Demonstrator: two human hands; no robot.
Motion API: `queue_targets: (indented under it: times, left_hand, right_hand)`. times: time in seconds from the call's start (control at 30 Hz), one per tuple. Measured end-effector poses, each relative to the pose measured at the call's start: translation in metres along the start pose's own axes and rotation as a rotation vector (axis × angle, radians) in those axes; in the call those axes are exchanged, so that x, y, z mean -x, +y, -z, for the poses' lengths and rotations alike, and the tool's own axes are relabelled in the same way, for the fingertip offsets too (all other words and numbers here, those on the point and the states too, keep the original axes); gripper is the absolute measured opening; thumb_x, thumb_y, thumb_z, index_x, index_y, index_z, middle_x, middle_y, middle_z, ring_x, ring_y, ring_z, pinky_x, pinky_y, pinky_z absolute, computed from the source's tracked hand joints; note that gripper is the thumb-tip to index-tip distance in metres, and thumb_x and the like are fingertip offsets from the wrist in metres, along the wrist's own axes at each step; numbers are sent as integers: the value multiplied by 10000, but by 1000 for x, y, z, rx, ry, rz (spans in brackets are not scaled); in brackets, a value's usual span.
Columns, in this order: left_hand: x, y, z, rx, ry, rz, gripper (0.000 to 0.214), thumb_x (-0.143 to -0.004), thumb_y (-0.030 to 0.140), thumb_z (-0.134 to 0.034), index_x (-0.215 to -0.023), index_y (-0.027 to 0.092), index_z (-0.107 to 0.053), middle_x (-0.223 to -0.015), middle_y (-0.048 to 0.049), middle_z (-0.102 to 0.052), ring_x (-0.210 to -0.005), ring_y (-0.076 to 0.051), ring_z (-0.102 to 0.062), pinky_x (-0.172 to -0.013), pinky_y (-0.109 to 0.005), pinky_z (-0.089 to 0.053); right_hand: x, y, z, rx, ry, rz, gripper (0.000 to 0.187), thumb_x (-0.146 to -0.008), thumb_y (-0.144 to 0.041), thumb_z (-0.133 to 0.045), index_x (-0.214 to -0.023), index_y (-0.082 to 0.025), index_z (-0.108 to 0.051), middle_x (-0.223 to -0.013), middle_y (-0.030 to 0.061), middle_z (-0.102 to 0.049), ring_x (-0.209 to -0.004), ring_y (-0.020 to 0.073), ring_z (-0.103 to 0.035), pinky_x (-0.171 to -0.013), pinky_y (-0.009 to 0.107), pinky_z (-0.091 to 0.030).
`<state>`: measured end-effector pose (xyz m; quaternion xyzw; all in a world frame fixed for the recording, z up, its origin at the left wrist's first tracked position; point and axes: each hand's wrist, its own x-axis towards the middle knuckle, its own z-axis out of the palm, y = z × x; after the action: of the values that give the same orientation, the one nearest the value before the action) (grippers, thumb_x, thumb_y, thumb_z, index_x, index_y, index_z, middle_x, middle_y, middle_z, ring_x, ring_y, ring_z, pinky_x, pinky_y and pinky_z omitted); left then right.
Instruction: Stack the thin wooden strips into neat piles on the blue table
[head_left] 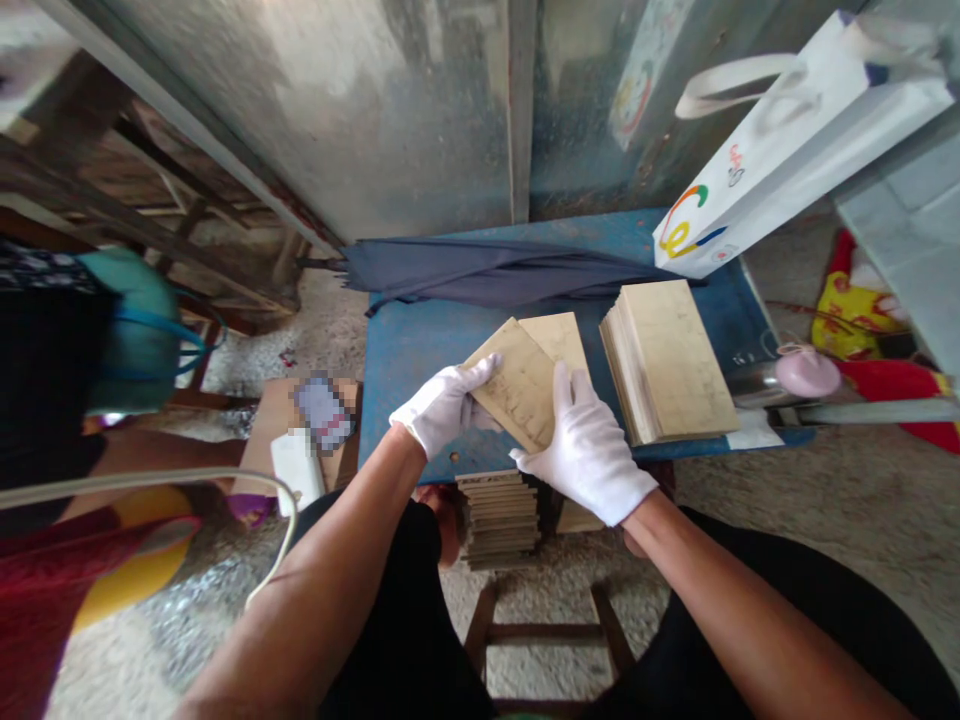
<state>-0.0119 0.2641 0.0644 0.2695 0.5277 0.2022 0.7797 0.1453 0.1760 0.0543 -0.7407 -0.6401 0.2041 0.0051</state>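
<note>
Both of my hands wear white gloves. My left hand [447, 403] grips a flat beige rectangular panel [517, 378] by its left edge, thumb on top. On the panel's right side my right hand [591, 440] is closed around the edge, fingers pointing away from me. The panel is tilted at an angle and has faint dark marks on its face. Behind it, partly hidden, lies a similar panel [562, 335]. A neat stack of such panels [679, 360] stands to the right on the blue bench.
A folded dark umbrella [495, 270] lies along the back of the blue bench [405, 345]. At right are a white paper bag [780, 150] and a pink-lidded bottle [806, 372]. Another stack of panels [499, 520] sits below the bench's near edge. A person sits at left.
</note>
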Motion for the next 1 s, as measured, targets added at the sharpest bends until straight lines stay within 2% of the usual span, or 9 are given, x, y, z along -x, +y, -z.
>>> queue_targets:
  times: [0.17,0.3,0.4,0.5,0.63,0.83,1.0]
  left_hand:
    - [-2,7,5,32,56,-62,568,-749,580,-654,-1065,108,-647,-906,-128,-719,-759,-233,-691,-611,-314,-577]
    - [-9,14,18,125,224,-196,583,-820,584,-565,-1149,105,-600,-1084,-147,-682,-893,-203,-678,-791,-312,-555]
    - [-7,17,24,139,313,-228,565,-835,525,-579,-1209,102,-558,-1150,-158,-650,-923,-186,-667,-852,-324,-531]
    - [0,17,22,96,278,-207,539,-827,469,-612,-1206,89,-562,-1097,-157,-665,-911,-183,-664,-859,-324,-523]
    - [5,14,19,-2,291,-232,501,-812,401,-643,-1211,105,-574,-1052,-127,-680,-880,-169,-662,-832,-301,-520]
    - [9,13,21,-272,320,-282,417,-808,457,-606,-1082,149,-670,-950,-79,-713,-860,-190,-655,-772,-285,-514]
    - [12,16,24,-452,320,-312,485,-820,491,-559,-1161,156,-639,-1057,-87,-704,-1032,-207,-625,-871,-293,-491]
  right_hand:
    - [-6,-12,-10,-72,18,-47,1198,-557,-624,-715,-1491,-135,-146,-1321,207,-446,-974,318,-588,-811,410,-510]
    - [-23,-8,-11,-78,-10,-169,1169,-552,-626,-722,-1471,-115,-212,-1242,206,-496,-1008,329,-596,-835,400,-500]
    - [-42,2,-9,-79,-37,-307,1152,-568,-645,-701,-1448,-68,-234,-1192,226,-519,-1026,344,-594,-836,411,-498]
    - [-57,10,-11,-103,-34,-450,1157,-560,-667,-688,-1418,-23,-252,-1147,256,-542,-1011,358,-603,-828,431,-503]
    - [-68,13,-21,-119,-49,-593,1178,-514,-665,-709,-1402,-23,-275,-1129,265,-559,-993,375,-613,-809,440,-515]
    - [-75,10,-37,-72,-40,-594,1234,-483,-669,-724,-1415,-13,-251,-1150,283,-538,-1017,392,-598,-813,461,-513]
    - [-82,8,-43,-38,-28,-644,1269,-455,-656,-750,-1425,-19,-235,-1167,277,-531,-1024,385,-593,-827,460,-517]
